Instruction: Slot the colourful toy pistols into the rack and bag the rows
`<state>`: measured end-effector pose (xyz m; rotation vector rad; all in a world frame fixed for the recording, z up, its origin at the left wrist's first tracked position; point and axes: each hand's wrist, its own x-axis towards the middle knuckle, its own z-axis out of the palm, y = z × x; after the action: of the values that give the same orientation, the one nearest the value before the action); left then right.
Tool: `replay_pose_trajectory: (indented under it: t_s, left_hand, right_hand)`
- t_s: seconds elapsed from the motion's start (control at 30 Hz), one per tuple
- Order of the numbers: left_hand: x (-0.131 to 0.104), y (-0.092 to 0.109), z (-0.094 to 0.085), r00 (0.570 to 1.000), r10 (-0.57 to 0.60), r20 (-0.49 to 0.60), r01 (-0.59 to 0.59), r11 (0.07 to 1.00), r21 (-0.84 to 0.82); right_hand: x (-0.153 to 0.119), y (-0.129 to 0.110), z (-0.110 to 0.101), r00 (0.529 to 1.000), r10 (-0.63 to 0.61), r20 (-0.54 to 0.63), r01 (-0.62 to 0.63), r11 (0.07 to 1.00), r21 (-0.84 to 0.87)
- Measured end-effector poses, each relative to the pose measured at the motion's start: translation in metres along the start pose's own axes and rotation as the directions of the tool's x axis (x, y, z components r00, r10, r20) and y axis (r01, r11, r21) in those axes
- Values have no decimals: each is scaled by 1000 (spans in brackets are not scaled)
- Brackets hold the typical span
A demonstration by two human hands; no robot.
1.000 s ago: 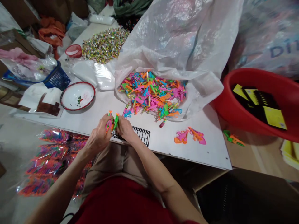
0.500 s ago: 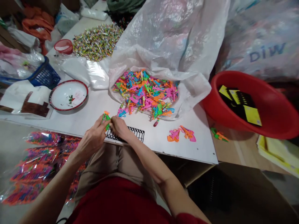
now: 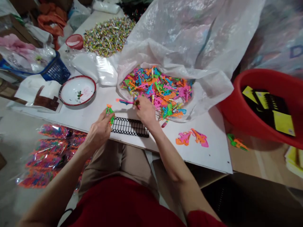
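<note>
My left hand [image 3: 100, 127] is closed on a small green and orange plastic toy piece [image 3: 109, 112] at the left end of a black plastic loop strip [image 3: 129, 126]. The strip lies along the table's front edge. Beyond it, my right hand [image 3: 147, 111] pinches a slim pink and blue plastic piece [image 3: 126, 101] that points left. That hand is at the near edge of a heap of brightly coloured plastic pieces [image 3: 153, 86] spilling from a large translucent bag [image 3: 210, 85]. To the right, several pink and orange pieces [image 3: 192, 137] lie on the white tabletop.
A red-rimmed enamel bowl [image 3: 68, 91] and a blue basket [image 3: 56, 69] stand at left, with a pile of small patterned cylinders [image 3: 109, 36] behind. A large red tub [image 3: 239, 107] holds black and yellow items. Filled clear packets [image 3: 47, 157] lie below the table's left side.
My right hand has left the strip for the heap's near edge and now holds a pink and blue piece. My left hand still grips the green piece. The view has shifted left.
</note>
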<state>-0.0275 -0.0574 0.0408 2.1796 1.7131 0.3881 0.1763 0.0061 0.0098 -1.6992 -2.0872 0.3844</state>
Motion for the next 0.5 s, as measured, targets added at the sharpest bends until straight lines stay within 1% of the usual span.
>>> replay_pose_trajectory:
  t_s: [0.03, 0.07, 0.13, 0.2, 0.27, 0.3, 0.37, 0.43, 0.5]
  left_hand:
    - [2, 1, 1, 1000, -18, -10, 18, 1000, 6]
    - [3, 2, 1, 999, -30, -17, 31, 999, 12]
    - [4, 4, 2, 999, -39, -19, 40, 999, 18]
    - [5, 6, 1, 1000, -29, -3, 29, 999, 19]
    - [5, 8, 0, 1000, -20, 14, 20, 1000, 21]
    - [5, 9, -1, 1000, -23, 20, 22, 999, 24]
    - [5, 9, -2, 999, -41, 30, 40, 999, 30]
    - [5, 9, -2, 998, -58, 34, 57, 998, 27]
    - [5, 9, -2, 998, -60, 36, 59, 998, 15]
  right_hand:
    - [-19, -5, 5, 997, 80, 8, -80, 989, 123]
    - [-36, -12, 13, 990, 133, 50, -141, 960, 241]
    - [-64, -29, 36, 973, 177, 148, -223, 886, 407]
    - [-78, -44, 60, 956, 195, 217, -282, 812, 511]
    - [-82, -53, 76, 953, 204, 224, -297, 776, 556]
    - [-81, -56, 81, 957, 202, 209, -286, 784, 551]
    - [-81, -59, 84, 971, 170, 169, -232, 847, 478]
    - [-82, -61, 83, 981, 116, 158, -166, 921, 351]
    - [-85, -65, 81, 982, 73, 177, -111, 970, 218]
